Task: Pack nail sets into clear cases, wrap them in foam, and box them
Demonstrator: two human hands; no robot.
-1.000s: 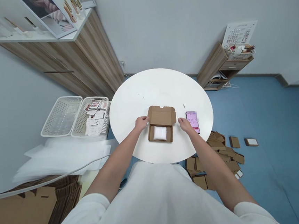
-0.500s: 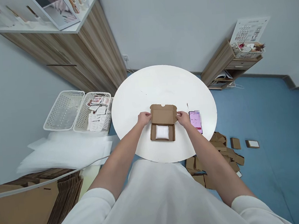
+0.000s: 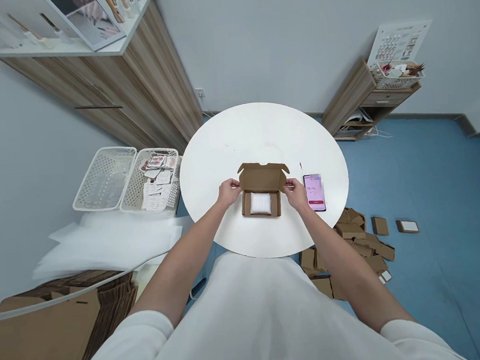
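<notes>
A small brown cardboard box (image 3: 262,179) lies open on the round white table (image 3: 257,136), its lid raised upright with side flaps out. Inside the box lies a white padded packet (image 3: 261,203). My left hand (image 3: 228,192) pinches the lid's left side flap. My right hand (image 3: 296,192) pinches the right side flap. A phone (image 3: 315,192) with a pink lit screen lies on the table just right of my right hand.
Two white mesh baskets (image 3: 127,181) stand left of the table, one holding cards. White foam sheets (image 3: 107,245) and flat cardboard blanks (image 3: 47,331) lie at lower left. Several folded small boxes (image 3: 355,243) are scattered on the blue floor at right. Wooden cabinets stand behind.
Both hands moved in to the lid's side flaps, and the lid has gone from lying flat back to standing upright. The box sits slightly farther from me.
</notes>
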